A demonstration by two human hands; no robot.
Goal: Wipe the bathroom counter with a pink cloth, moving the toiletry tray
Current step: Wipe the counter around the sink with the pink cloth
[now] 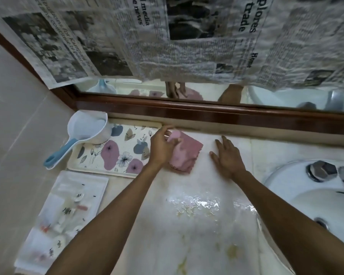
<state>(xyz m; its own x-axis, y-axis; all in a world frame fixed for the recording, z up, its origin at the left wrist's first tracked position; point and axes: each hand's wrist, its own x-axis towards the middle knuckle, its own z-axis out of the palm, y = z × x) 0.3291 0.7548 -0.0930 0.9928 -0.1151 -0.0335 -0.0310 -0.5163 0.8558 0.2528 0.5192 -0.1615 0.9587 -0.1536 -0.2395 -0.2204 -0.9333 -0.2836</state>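
Observation:
A pink cloth (pixel 187 153) lies bunched on the pale counter (pixel 187 235) near the back wall. My left hand (pixel 162 148) grips the cloth's left edge, fingers curled over it. My right hand (pixel 227 155) rests flat on the counter just right of the cloth, fingers spread, holding nothing. The floral tray (pixel 115 149) sits at the back left, touching my left hand's side. A white and blue dipper (pixel 83 133) stands on the tray's far left corner.
A white tray of small toiletries (pixel 64 213) lies at the front left edge. The white basin (pixel 310 195) with a chrome tap (pixel 322 170) fills the right. Water glistens on the counter's middle. A wood-framed mirror (pixel 207 114) covered in newspaper runs along the back.

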